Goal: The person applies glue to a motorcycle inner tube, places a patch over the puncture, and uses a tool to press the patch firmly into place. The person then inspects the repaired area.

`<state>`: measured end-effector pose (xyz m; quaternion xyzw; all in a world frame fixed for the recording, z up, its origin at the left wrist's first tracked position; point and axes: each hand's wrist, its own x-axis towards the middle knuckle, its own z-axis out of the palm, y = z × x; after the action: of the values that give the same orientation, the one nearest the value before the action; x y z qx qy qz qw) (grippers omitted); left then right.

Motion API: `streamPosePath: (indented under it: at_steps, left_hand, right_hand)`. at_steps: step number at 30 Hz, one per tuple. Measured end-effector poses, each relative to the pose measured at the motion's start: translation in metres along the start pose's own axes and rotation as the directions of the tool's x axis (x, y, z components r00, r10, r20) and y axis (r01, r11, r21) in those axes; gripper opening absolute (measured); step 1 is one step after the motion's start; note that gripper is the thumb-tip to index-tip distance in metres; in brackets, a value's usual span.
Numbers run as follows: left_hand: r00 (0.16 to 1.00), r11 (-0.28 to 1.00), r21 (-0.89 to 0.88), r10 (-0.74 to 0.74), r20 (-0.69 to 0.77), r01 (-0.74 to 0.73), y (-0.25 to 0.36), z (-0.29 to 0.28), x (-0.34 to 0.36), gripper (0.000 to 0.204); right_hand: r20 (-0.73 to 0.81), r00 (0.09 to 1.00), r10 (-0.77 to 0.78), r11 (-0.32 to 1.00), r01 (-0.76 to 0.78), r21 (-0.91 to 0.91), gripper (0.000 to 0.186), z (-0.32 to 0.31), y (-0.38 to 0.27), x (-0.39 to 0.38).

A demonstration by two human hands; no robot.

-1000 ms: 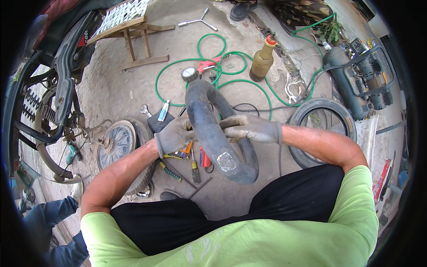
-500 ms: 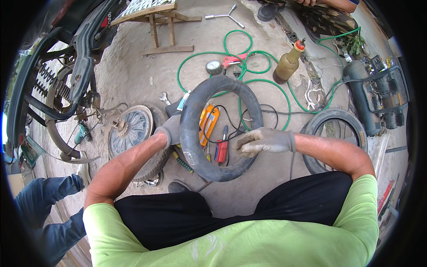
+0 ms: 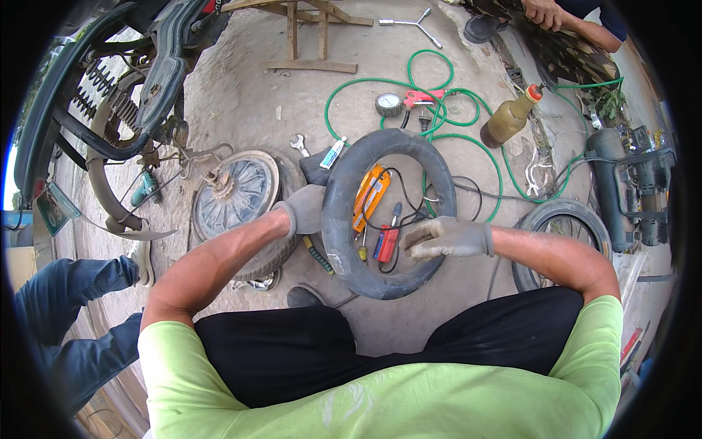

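A black inner tube [image 3: 338,208], inflated into a ring, is held up in front of my knees. At its left side my gloved left hand [image 3: 306,208] grips it, with the fingertips hidden behind the rubber. My gloved right hand [image 3: 453,238] lies across the lower right side, its fingers curled over into the ring's opening. Through that opening show an orange tool or package [image 3: 371,192], a red-handled tool [image 3: 386,243] and a thin black cable. Close to the left hand are a small white-and-blue paste tube [image 3: 333,153] and a spoked wheel with tyre [image 3: 238,183].
A green hose [image 3: 413,67] loops around a pressure gauge [image 3: 388,104] and a brown bottle [image 3: 510,121]. At right lie a loose tyre [image 3: 537,219] and a dark cylinder [image 3: 608,179]. A motorcycle frame [image 3: 157,88] stands left, near another person's jeans [image 3: 80,285]. Another person's hand [image 3: 542,13] appears at top right.
The view has shifted, so the floor things sit farther right and slightly lower. My hands and the inner tube keep nearly the same pose, with the right fingers slightly more curled.
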<state>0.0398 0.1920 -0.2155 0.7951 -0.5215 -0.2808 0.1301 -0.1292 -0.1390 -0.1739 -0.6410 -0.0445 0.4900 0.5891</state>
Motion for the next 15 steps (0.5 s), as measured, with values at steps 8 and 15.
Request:
streamPosePath:
  at_steps: [8,15]
  left_hand:
    - [0.975,0.656,-0.74,-0.221,0.0,0.149,0.105,-0.04,0.019,0.022]
    - [0.944,0.884,-0.443,-0.002,-0.329,-0.152,0.113,-0.054,0.029,0.022]
  right_hand:
    - [-0.028,1.0,0.006,0.997,-0.008,-0.07,0.046,0.005,-0.041,0.017]
    - [-0.197,0.93,-0.31,0.924,0.246,-0.293,0.038,0.0,-0.023,0.029]
